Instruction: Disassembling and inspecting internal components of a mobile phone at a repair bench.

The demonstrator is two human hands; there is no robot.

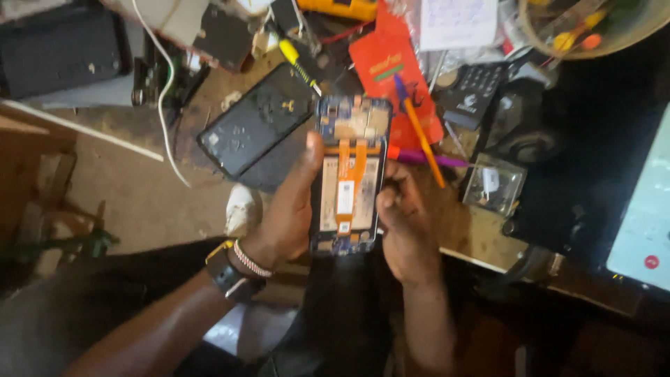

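An opened phone (351, 174) with its back off shows a blue circuit board, a pale battery and an orange ribbon cable down the middle. My left hand (289, 206) grips its left edge, thumb on the upper left side; a watch and bead bracelet sit on that wrist. My right hand (401, 220) holds the right edge, fingers curled against the frame. The phone's black back cover (255, 126) lies on the workbench just behind the left hand.
A cluttered workbench (139, 188) carries a yellow-handled screwdriver (296, 64), an orange and purple pen (417, 129), a red card (391, 70), a white cable (164, 91), a small clear box (494, 185) and a black calculator (474, 91). A white device (645, 209) stands at the right.
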